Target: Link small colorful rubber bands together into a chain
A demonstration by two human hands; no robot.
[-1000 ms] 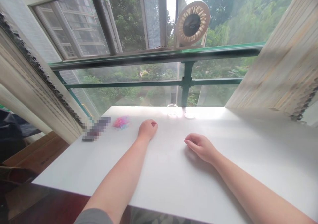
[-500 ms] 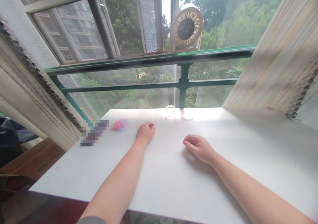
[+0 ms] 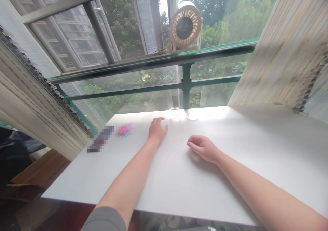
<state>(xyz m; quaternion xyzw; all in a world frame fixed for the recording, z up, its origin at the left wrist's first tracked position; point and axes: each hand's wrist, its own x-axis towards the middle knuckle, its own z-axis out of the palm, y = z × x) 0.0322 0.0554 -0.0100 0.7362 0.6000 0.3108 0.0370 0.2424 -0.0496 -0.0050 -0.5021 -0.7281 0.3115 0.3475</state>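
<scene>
My left hand [image 3: 157, 130] is over the white table [image 3: 169, 183], fingers apart and holding nothing, just front-left of a clear round container [image 3: 174, 113]. A clear round lid or dish [image 3: 192, 116] lies to the right of that container. My right hand [image 3: 202, 147] rests on its side on the table, fingers curled together; whether anything is inside the curl is hidden. Left of my left hand sits a loose pile of pink and blue strands [image 3: 124, 130].
A blurred-out dark object [image 3: 100, 139] lies near the table's left edge. Behind the table run a green railing [image 3: 186, 87] and a window, with a round white fan [image 3: 185, 27] above the rail. Curtains hang on both sides.
My left hand has moved forward and right, toward the clear container, and its fingers have opened. My right hand stays in nearly the same place. The view has tilted slightly.
</scene>
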